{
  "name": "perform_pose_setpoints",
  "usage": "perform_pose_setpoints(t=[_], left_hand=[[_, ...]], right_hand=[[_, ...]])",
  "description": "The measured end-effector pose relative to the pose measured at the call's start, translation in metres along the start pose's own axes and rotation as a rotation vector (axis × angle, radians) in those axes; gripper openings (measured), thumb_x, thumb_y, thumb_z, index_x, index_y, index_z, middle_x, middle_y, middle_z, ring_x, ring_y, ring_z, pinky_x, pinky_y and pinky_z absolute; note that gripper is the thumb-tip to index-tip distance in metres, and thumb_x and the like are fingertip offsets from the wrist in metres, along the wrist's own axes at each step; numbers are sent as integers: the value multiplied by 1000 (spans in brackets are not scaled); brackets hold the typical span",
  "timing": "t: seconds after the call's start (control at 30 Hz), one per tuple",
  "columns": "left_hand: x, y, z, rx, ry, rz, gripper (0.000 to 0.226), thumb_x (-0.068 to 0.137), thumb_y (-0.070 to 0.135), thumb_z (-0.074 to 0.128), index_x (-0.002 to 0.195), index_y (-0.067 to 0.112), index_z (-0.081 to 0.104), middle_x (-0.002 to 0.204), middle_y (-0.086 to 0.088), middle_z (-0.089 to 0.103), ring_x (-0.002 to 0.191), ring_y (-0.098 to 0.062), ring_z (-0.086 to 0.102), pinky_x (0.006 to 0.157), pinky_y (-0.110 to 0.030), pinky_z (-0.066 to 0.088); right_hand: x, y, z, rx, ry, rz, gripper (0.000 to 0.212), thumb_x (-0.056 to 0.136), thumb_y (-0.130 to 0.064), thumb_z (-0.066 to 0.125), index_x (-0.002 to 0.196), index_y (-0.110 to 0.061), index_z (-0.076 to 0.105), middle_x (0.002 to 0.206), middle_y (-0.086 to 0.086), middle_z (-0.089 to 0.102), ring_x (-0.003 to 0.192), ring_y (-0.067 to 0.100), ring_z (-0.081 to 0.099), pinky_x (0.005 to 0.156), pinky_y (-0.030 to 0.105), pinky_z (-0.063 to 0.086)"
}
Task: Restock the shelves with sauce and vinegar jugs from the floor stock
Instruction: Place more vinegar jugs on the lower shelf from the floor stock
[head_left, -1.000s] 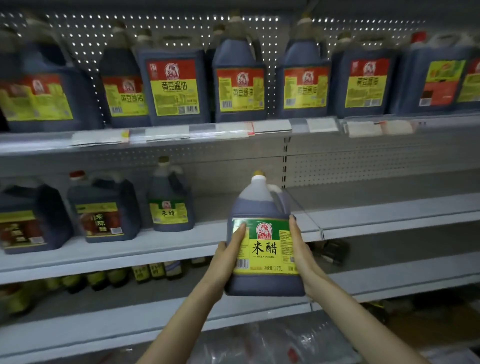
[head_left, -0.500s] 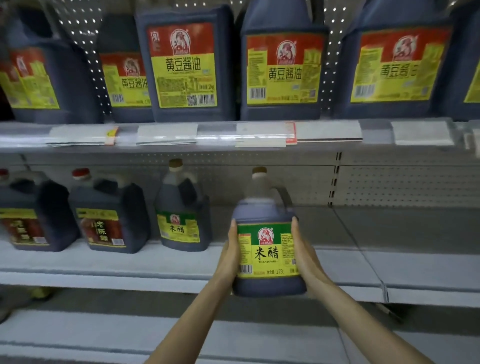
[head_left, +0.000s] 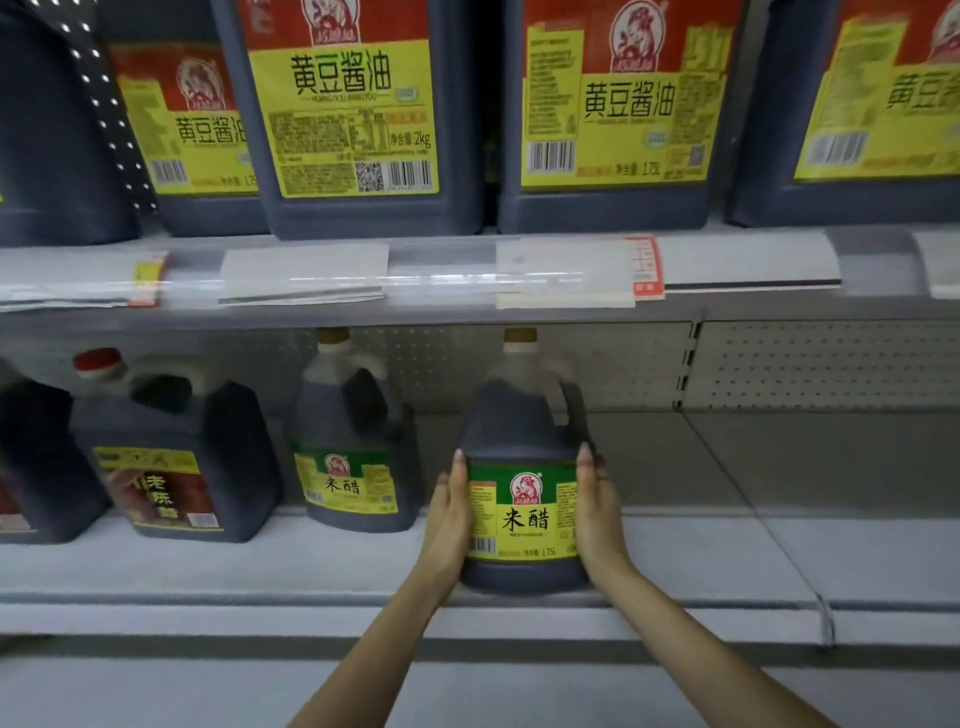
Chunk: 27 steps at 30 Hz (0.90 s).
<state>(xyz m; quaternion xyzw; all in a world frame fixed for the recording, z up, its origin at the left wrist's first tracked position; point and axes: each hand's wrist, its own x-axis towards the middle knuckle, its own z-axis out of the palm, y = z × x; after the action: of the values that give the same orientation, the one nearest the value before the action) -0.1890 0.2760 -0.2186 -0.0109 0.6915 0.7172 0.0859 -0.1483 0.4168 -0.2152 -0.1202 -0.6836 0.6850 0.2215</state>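
A dark rice vinegar jug (head_left: 523, 447) with a green and yellow label and a tan cap stands upright at the front edge of the middle shelf (head_left: 260, 571). My left hand (head_left: 449, 519) presses its left side and my right hand (head_left: 597, 514) presses its right side. Whether its base rests on the shelf or hangs just above it is unclear. A matching vinegar jug (head_left: 353, 447) stands further back to the left, apart from the held one.
Left of that, a red-capped dark jug (head_left: 171, 452) and another at the frame edge occupy the middle shelf. The upper shelf (head_left: 571, 275) carries several large soy sauce jugs (head_left: 353, 114). A wire divider (head_left: 769, 530) crosses the bare shelf surface on the right.
Both hands have carried the vinegar jug up and forward from below shelf level to the middle shelf's front edge. The view has closed in on the shelves.
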Motion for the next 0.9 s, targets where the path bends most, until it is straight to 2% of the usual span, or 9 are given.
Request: perform_pose_setpoints(t=[0.17, 0.23, 0.3, 0.43, 0.53, 0.63, 0.77, 0.83, 0.9], left_hand=[[18, -6, -4, 87, 23, -3, 118, 41, 104, 27, 116, 20, 62, 106, -4, 71, 100, -21, 66, 97, -43, 48], [13, 4, -6, 93, 17, 4, 88, 69, 89, 27, 108, 19, 63, 100, -4, 71, 95, -18, 66, 88, -34, 52], [15, 5, -6, 94, 12, 28, 56, 94, 58, 22, 100, 19, 62, 95, -5, 71, 92, -15, 66, 78, -25, 51], [22, -4, -5, 69, 79, 60, 52, 100, 45, 17, 97, 21, 63, 99, -10, 71, 97, -22, 66, 90, -35, 51], [25, -1, -2, 29, 112, 40, 49, 103, 41, 17, 99, 20, 61, 89, 0, 68, 88, -16, 64, 83, -28, 48], [27, 8, 0, -35, 117, -2, 43, 102, 42, 19, 85, 24, 54, 80, 9, 60, 76, -8, 57, 75, -25, 43], [33, 14, 5, -52, 164, -32, 46, 101, 46, 21, 119, 17, 51, 112, 0, 60, 98, -17, 54, 86, -28, 41], [38, 14, 9, -58, 191, -10, 54, 100, 47, 22, 132, 12, 49, 122, -3, 60, 103, -20, 56, 89, -30, 42], [39, 13, 11, -100, 216, 0, 56, 99, 48, 24, 131, 9, 51, 112, 0, 60, 107, -22, 57, 85, -27, 39]], right_hand=[[2, 9, 9, 26, 103, -102, 38, 87, -56, 41, 79, -19, 45, 58, -2, 48, 45, 4, 46, 44, 18, 36], [2, 17, 15, 20, 140, -143, 44, 88, -63, 46, 89, -19, 50, 64, -3, 56, 50, 6, 53, 47, 19, 40], [1, 25, 22, 10, 174, -180, 62, 77, -68, 43, 107, -14, 52, 79, -1, 65, 65, 8, 63, 55, 20, 48], [4, 31, 29, -16, 206, -267, 81, 74, -77, 41, 121, -11, 48, 89, -5, 64, 73, 7, 64, 60, 19, 51], [9, 33, 34, -42, 228, -270, 76, 75, -76, 39, 122, -16, 47, 89, -3, 65, 74, 13, 66, 60, 25, 53], [13, 36, 40, -61, 233, -249, 72, 77, -78, 37, 124, -24, 44, 103, 11, 66, 87, 25, 67, 69, 38, 56], [21, 32, 45, -90, 265, -263, 87, 79, -81, 33, 132, -13, 44, 121, 13, 60, 106, 31, 60, 87, 44, 50], [26, 29, 45, -84, 269, -263, 89, 78, -82, 33, 132, -12, 45, 118, 12, 62, 102, 29, 62, 82, 39, 52], [29, 31, 44, -86, 265, -260, 92, 75, -86, 31, 130, -13, 45, 111, 13, 63, 94, 29, 63, 75, 37, 52]])
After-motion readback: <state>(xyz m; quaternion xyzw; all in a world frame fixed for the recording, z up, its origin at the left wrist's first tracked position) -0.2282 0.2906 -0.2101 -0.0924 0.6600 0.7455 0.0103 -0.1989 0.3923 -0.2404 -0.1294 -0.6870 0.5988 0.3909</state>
